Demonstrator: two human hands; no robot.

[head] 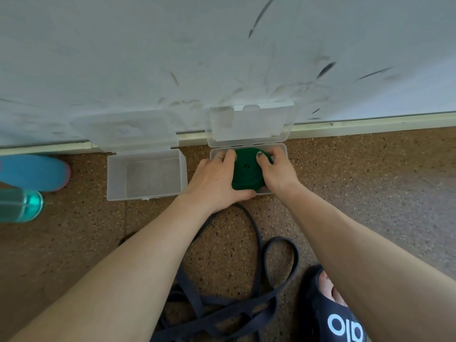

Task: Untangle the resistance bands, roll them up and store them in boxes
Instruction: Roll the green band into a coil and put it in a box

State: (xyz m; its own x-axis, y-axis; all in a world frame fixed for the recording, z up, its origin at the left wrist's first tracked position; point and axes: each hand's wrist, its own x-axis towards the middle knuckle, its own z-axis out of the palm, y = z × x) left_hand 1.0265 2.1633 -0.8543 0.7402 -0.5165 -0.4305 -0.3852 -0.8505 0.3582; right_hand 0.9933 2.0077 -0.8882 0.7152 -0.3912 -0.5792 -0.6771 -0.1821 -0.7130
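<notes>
A rolled green resistance band (246, 172) sits in the right clear plastic box (281, 147), whose lid (249, 124) leans open against the wall. My left hand (214, 181) grips the roll's left side, thumb under its near edge. My right hand (277, 170) grips its right side, thumb on top. A second clear box (116, 178) stands open to the left with nothing visible inside. A tangled dark navy band (246, 299) lies on the floor below my arms.
The boxes stand on speckled brown floor against a scuffed white wall with a baseboard (370, 123). A blue shoe (34, 172) and a teal bottle (21, 206) lie at the far left. My foot in a black slide (330, 314) is at bottom right.
</notes>
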